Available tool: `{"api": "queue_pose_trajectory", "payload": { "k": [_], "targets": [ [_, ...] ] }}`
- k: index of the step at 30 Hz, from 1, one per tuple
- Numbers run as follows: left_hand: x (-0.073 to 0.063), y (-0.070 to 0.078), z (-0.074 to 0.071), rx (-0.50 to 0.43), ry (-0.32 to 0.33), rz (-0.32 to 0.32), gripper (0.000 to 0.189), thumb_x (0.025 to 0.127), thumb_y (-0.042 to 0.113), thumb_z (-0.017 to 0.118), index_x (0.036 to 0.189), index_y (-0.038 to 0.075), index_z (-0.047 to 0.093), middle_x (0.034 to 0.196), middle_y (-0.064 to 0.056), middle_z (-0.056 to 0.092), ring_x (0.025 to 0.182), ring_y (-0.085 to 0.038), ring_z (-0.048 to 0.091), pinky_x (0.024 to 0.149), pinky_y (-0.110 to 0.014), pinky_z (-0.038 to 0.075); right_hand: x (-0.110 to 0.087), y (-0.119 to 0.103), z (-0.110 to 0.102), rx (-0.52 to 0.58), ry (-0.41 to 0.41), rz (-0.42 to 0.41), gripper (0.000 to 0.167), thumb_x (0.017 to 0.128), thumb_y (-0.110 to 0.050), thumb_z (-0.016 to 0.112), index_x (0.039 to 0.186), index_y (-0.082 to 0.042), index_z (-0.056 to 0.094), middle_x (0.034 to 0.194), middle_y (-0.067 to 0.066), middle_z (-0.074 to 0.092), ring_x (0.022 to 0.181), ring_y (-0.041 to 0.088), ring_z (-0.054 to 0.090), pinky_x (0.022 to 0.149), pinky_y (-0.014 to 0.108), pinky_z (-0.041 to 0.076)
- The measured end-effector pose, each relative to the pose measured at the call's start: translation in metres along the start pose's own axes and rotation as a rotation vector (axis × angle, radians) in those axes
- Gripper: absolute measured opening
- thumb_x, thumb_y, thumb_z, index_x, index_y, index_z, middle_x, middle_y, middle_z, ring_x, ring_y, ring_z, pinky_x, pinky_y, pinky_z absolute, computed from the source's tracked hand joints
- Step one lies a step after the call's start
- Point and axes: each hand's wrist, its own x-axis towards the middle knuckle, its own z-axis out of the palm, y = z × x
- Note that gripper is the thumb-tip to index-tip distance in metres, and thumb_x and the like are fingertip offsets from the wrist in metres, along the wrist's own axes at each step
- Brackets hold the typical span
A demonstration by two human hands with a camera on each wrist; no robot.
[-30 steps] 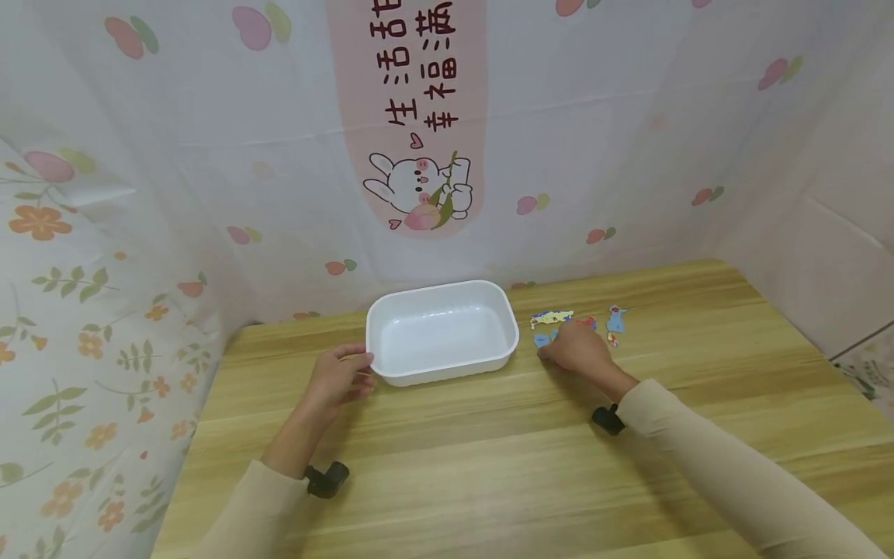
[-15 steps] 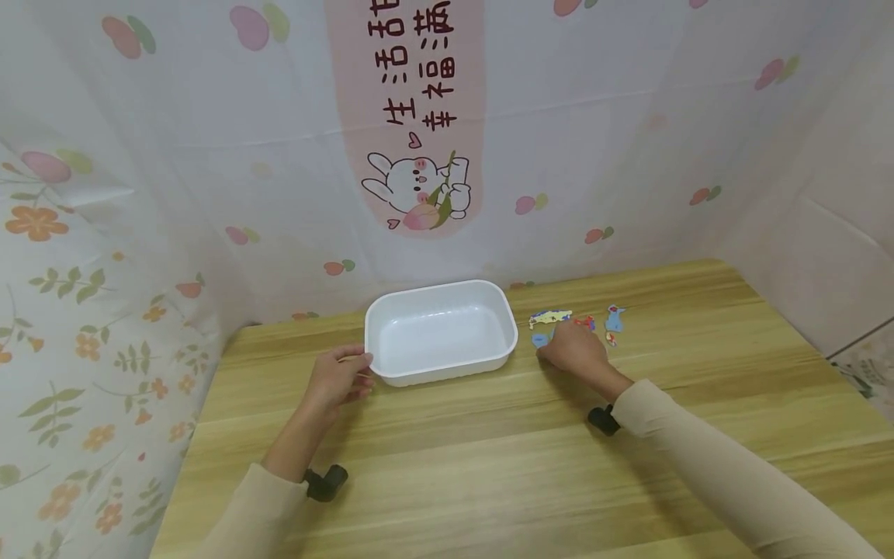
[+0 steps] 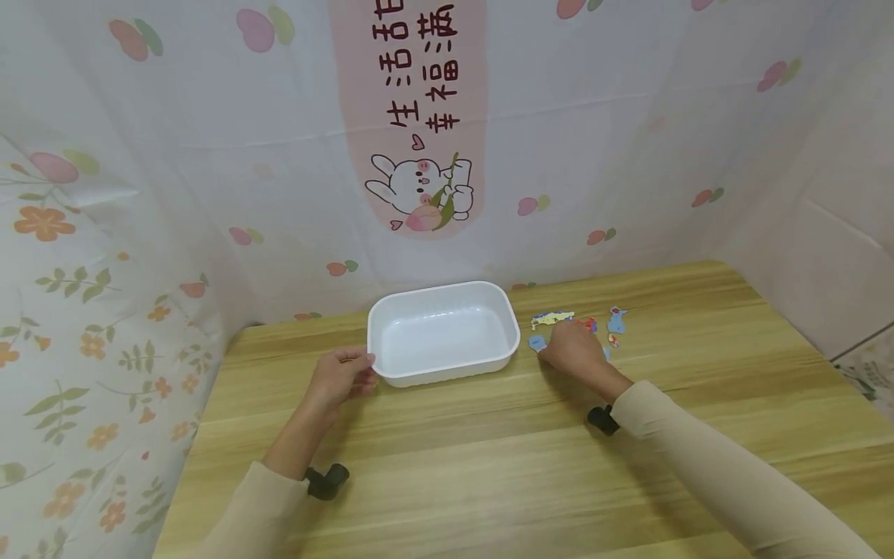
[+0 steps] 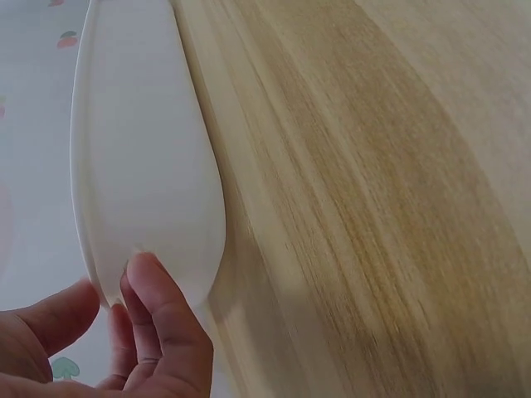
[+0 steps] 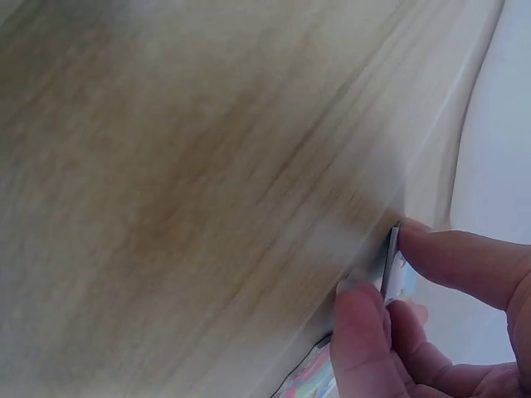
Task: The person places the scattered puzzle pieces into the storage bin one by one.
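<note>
A white rectangular tray stands near the back of the table. At its left end my left hand pinches the rim; in the left wrist view the thumb and fingers lie on either side of the tray's end. Right of the tray, my right hand is low over several flat, coloured cut-out pieces. Seen from the right wrist, it pinches a thin flat piece tilted on edge between thumb and fingers. A light-blue piece shows at the fingertips in the head view; whether it is the pinched one I cannot tell.
Around the right hand lie a yellow piece, a red-and-blue piece, a blue-grey piece and a small red-and-white one. A printed cloth hangs behind the wooden table.
The light-blue piece at my right fingertips has shifted slightly left. A bit of blue now shows at the right side of that hand. The left hand and tray have stayed put.
</note>
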Motion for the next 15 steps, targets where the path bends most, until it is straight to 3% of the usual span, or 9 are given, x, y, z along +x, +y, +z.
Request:
{"api": "queue_pose_trajectory", "payload": {
  "k": [8,12,15],
  "targets": [
    [0.007,-0.001,-0.002,-0.054,-0.036,-0.045,0.036,0.096,0.007,0.06,0.126,-0.01,0.054,0.084,-0.006,0.061,0.075,-0.012,0.062,0.072,-0.023,0.058,0.006,0.003,-0.007,0.01,-0.057,-0.029,0.049,0.08,-0.013,0.072,0.044,-0.017,0.039,0.045,-0.007,0.032,0.045,0.008,0.034,0.043,0.019,0.028],
    [0.011,-0.001,-0.001,-0.104,-0.023,-0.067,0.037,0.094,0.004,0.06,0.128,-0.01,0.053,0.093,-0.008,0.06,0.08,-0.013,0.062,0.077,-0.024,0.057,0.01,0.007,-0.012,0.067,-0.126,-0.024,0.04,0.082,-0.011,0.068,0.045,-0.011,0.053,0.043,-0.005,0.045,0.043,0.008,0.044,0.044,0.018,0.034],
    [0.013,0.0,-0.001,-0.149,-0.013,-0.08,0.039,0.093,0.001,0.059,0.13,-0.011,0.051,0.101,-0.01,0.059,0.084,-0.014,0.062,0.083,-0.025,0.056,0.013,0.01,-0.015,0.145,-0.176,-0.003,0.027,0.082,-0.01,0.066,0.056,-0.005,0.066,0.049,-0.001,0.057,0.047,0.009,0.055,0.048,0.019,0.04]
  ]
}}
